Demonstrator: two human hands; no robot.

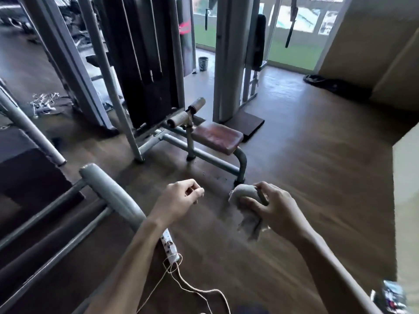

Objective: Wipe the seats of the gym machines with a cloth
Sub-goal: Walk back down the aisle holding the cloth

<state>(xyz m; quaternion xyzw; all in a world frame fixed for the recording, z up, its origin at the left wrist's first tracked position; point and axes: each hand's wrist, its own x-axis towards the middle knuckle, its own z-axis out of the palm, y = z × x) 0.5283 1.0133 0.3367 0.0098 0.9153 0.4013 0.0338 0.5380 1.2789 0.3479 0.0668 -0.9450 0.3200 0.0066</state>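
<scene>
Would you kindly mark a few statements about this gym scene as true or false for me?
1. The cloth is in the left hand. False: the right hand grips it.
2. The reddish-brown seat lies ahead of both hands, touched by neither. True.
3. The cloth is pressed flat on the seat. False: it is held bunched up, apart from the seat.
4. A small bucket stands on the floor beyond the seat. True.

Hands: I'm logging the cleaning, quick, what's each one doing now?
Left hand: fingers curled, holding nothing visible.
Right hand: gripping the grey cloth.
</scene>
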